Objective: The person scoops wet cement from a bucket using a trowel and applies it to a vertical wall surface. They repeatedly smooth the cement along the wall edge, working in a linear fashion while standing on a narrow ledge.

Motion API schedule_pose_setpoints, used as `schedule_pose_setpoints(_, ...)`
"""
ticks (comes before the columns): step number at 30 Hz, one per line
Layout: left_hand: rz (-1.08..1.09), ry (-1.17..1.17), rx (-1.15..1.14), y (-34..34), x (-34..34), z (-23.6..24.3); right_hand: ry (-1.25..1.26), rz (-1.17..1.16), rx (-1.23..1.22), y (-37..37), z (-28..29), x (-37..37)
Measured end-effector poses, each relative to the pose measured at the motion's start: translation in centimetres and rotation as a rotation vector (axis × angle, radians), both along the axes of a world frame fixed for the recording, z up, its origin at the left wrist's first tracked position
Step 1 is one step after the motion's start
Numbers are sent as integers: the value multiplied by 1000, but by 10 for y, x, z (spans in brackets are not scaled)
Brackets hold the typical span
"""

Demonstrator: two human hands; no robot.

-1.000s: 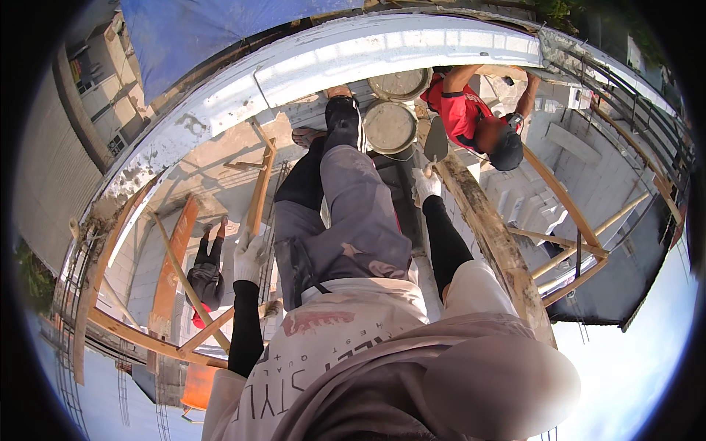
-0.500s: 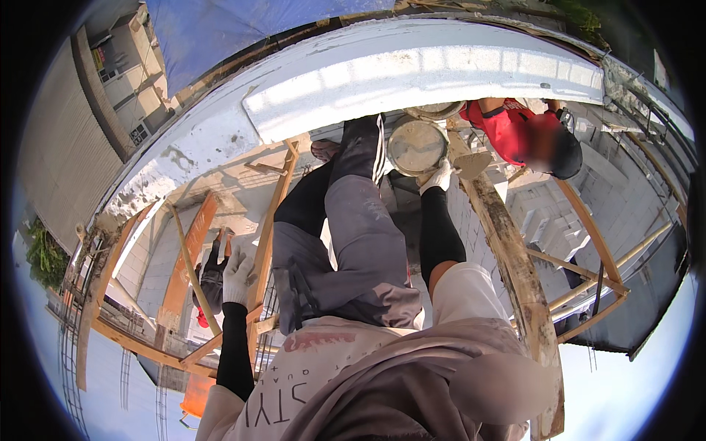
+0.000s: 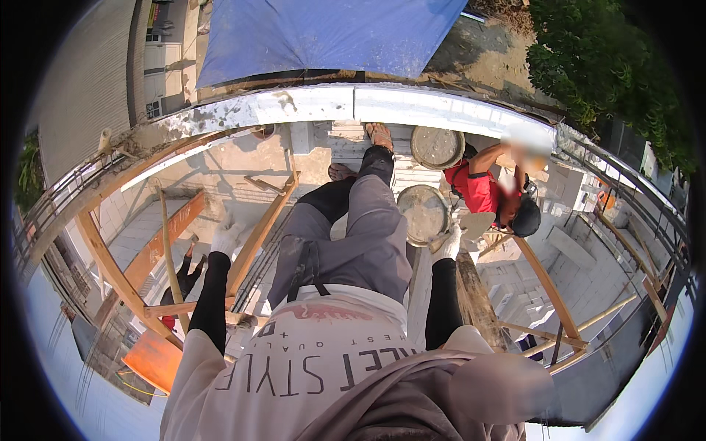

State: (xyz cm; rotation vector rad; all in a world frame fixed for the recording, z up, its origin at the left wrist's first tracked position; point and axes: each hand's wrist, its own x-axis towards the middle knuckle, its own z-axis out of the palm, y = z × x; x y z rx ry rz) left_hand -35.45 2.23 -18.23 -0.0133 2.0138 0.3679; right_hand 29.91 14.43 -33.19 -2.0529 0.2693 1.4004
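Building site, outdoors: blue tarp, white wall, wooden plank, round bucket of grey mix. Trowel, blade just beside the bucket, clasped by the gloved right hand; gloved left hand near the plank, fingers blurred, grip cannot be told.

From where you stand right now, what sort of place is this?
Probably a building site: the right hand holds a trowel beside a bucket of what looks like mortar, and there are timber beams around.
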Motion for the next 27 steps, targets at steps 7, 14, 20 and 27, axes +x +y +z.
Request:
schedule_pose_setpoints(7, 97, 98, 291, -46, 33, 62, 145, 387, 98, 67, 226, -30)
schedule_pose_setpoints(14, 410, 19, 275, -196, 123, -4, 71, 640, 428, 120, 372, -100)
schedule_pose_setpoints(20, 707, -92, 347, -181, 155, 30, 36, 922, 530, 198, 449, -159)
schedule_pose_setpoints(27, 748, -75, 673, -49, 153, 99, 276, 1033, 549, 243, 508, -284)
